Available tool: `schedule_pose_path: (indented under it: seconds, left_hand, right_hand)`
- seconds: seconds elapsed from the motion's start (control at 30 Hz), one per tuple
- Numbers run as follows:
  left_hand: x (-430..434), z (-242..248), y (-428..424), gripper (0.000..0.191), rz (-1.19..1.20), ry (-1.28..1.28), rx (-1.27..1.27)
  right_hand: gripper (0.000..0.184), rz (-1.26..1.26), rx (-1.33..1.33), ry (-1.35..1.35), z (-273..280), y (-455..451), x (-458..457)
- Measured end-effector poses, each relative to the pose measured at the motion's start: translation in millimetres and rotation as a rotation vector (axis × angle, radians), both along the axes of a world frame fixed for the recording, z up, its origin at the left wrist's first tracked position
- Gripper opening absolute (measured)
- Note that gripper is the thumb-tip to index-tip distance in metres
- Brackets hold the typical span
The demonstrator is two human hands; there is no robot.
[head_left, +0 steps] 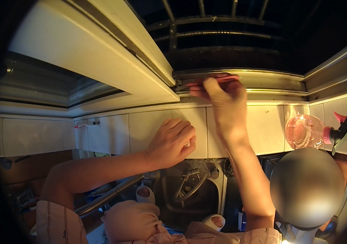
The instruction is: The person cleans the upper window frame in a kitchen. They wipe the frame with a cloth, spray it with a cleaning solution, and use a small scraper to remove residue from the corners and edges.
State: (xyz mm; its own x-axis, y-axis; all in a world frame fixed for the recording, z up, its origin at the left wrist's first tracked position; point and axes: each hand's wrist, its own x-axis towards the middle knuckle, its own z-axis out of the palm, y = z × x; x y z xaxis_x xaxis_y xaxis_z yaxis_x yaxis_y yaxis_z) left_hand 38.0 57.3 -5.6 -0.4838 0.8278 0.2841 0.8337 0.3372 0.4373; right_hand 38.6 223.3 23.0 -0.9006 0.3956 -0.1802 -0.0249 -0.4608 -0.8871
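My right hand (226, 91) grips a thin pink-red tool (228, 78), perhaps a brush, whose narrow end points left into the sliding window's track (271, 80). That tip lies close to the corner of the white window frame (149, 82); its exact shape is blurred. Below and to the left, my left hand (173, 141) rests curled over the tiled sill (149, 122). A small pale thing (187, 143) shows between its thumb and forefinger, mostly hidden by the fingers.
On the sill's right lies a clear bottle of pink liquid (304, 131) with a dark pump. A small red-and-white brush-like tool (86, 125) is at the left. Beneath my arms is a sink (197, 195) with a faucet (191, 174). Metal bars (216, 21) stand outside. A blurred round patch covers the lower right.
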Motion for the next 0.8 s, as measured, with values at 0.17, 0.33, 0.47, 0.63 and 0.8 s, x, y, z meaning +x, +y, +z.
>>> schedule_pose_path:
  seconds: [0.17, 0.33, 0.47, 0.63, 0.8]
  left_hand:
    - [-0.7, 4.0, 0.4, 0.014, -0.006, -0.03, -0.02]
    - [-0.2, -1.7, -1.8, 0.015, 0.008, -0.004, -0.004]
    - [0.5, 1.0, -1.5, 0.015, -0.004, -0.018, -0.012]
    - [-0.5, -0.7, -0.3, 0.015, -0.003, -0.011, 0.0]
    - [0.2, -0.5, -1.1, 0.015, -0.005, -0.021, -0.004]
  right_hand:
    - [0.018, -0.06, 0.015, 0.06, 0.3, 5.0, -0.9]
    - [0.017, -0.066, 0.017, 0.035, -3.0, -7.4, -4.5]
    - [0.017, -0.091, 0.029, 0.057, -0.4, 0.3, 1.5]
    - [0.007, -0.101, -0.107, 0.061, -4.4, -14.9, -12.5]
    - [0.01, -0.114, -0.013, 0.062, -4.1, -3.2, -6.5]
